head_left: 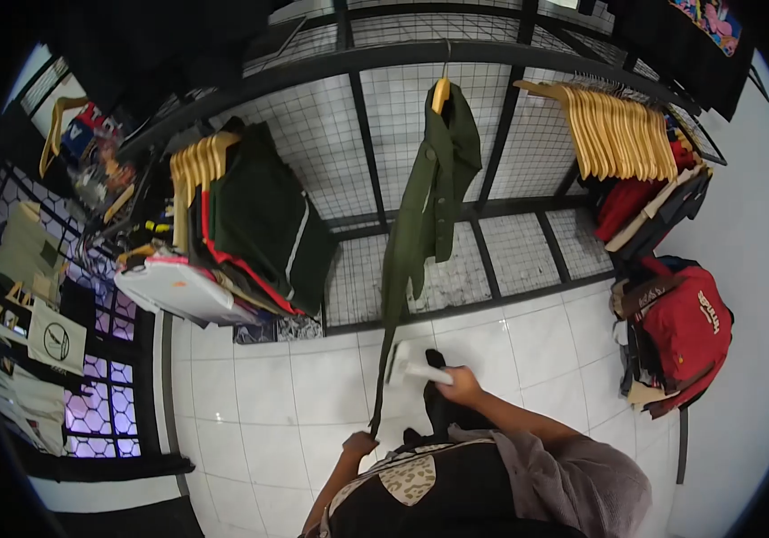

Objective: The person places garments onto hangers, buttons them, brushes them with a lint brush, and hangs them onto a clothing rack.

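Observation:
An olive green long-sleeved shirt (420, 193) hangs from a wooden hanger (441, 94) on a black rail. My left hand (360, 444) is closed on the end of one sleeve and pulls it taut, down toward me. In my right hand (462, 386) is the handle of a white handheld garment steamer (411, 366). The steamer's flat head faces the stretched sleeve, close beside it; whether they touch I cannot tell.
Dark green garments (263, 220) hang packed on the left. Several bare wooden hangers (617, 134) fill the rail at right, with clothes behind them. A red garment (689, 323) tops a pile at the right wall. White tiles (259, 386) cover the floor; wire mesh panels (313, 134) back the rack.

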`<state>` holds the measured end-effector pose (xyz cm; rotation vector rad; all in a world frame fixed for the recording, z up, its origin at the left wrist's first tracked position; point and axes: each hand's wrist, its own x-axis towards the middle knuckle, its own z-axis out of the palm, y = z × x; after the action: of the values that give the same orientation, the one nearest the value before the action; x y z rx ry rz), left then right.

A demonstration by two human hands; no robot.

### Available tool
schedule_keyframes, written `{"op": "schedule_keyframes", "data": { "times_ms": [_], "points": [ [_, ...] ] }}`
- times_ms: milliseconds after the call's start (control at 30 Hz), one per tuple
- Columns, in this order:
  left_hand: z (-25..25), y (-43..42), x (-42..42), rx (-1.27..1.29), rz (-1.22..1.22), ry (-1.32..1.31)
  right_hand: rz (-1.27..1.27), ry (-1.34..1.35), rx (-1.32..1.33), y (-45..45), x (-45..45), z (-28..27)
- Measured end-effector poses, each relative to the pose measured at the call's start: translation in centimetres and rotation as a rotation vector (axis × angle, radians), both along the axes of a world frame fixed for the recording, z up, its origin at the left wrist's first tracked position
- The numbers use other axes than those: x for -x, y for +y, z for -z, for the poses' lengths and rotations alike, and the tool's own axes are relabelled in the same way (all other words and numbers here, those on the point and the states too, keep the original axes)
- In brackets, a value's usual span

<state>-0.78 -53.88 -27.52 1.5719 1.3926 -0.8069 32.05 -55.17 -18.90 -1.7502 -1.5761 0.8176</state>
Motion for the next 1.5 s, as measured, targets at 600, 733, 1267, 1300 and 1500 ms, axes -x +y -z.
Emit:
{"op": "schedule_keyframes", "data": {
  "times_ms": [600, 733, 1267, 1300, 1500],
  "points": [
    [-32.3, 29.8, -33.7, -1.005, -0.095, -0.774, 0.444, 0.167, -0.023, 24.1, -10.8, 5.9],
    [-32.1, 28.2, -34.7, -0.950, -0.207, -0.888, 0.607, 0.455, -0.115, 23.5, -11.6, 3.4],
    [-35.3, 24.8, -32.6, -0.551, -0.577, -1.012, 0.568, 0.428, 0.167, 17.4, -9.7, 7.9],
    [-35.4, 24.7, -32.6, -0.546, -0.580, -1.015, 0.568, 0.454, -0.009, 18.8, -8.8, 8.0],
    [-36.6, 23.9, -32.7, -0.476, -0.550, -1.022, 0.473, 0.432, 0.057, 20.7, -5.2, 13.2]
  ]
}}
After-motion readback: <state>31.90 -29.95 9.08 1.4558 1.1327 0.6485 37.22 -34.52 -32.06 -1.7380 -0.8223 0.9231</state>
